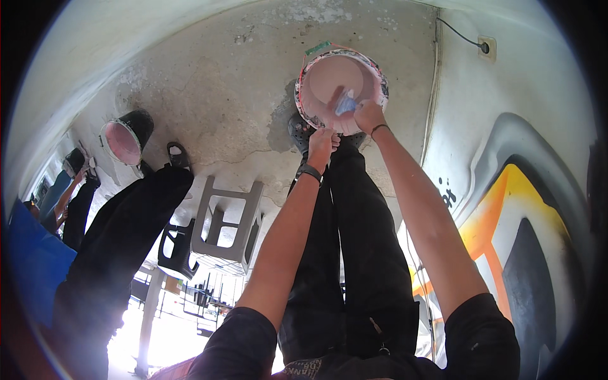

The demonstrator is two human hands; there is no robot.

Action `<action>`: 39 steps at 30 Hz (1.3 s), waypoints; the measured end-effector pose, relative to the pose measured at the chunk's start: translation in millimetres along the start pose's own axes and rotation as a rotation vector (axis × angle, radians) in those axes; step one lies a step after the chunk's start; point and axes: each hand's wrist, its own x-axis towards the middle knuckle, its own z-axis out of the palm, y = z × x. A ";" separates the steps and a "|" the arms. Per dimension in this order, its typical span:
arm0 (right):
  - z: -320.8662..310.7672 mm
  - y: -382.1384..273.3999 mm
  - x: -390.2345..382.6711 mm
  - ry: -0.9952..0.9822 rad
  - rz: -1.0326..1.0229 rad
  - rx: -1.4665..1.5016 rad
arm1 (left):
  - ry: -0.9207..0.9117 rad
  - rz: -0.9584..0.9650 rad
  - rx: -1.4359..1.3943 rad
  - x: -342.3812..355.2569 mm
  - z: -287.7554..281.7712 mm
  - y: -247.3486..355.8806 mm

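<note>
A bucket (306,104) with a pinkish inside and a dark, paint-spattered rim stands on the floor by my shoes. At its near rim my left hand (322,144) is closed, gripping the edge. My right hand (369,117) reaches over the right side of the rim, fingers closed. From its fingers a pale blue-white piece (346,102), like a crumpled cloth, extends into the bucket; its exact kind is unclear. Beside that piece, a reddish-brown streak (336,95) shows inside the bucket. A green strip (317,47) sits at the far rim.
To the left, a person in black trousers (120,221) stands near a tipped dark bucket (123,139). A grey plastic stool (247,237) is left of my legs, with a black one (172,253) beyond. The right wall (462,120) carries a plugged-in cable (459,33).
</note>
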 end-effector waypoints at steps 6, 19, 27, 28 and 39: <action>-4.2 -18.6 -7.6 0.108 0.003 0.013 | -0.005 -0.008 -0.009 -2.6 -2.1 -9.9; 5.7 -11.8 -13.7 0.258 0.017 -0.065 | -0.004 -0.043 0.004 -4.0 -25.1 -16.7; 6.5 -5.3 -13.9 0.364 0.310 0.173 | -0.013 -0.039 0.015 -6.5 -16.0 -8.9; 3.6 -4.5 -17.9 0.296 0.191 0.003 | -0.008 -0.039 0.021 -7.4 -17.2 -7.7; -11.5 -20.9 -17.6 0.329 0.210 0.046 | 0.005 -0.043 0.043 -6.7 -24.8 -1.4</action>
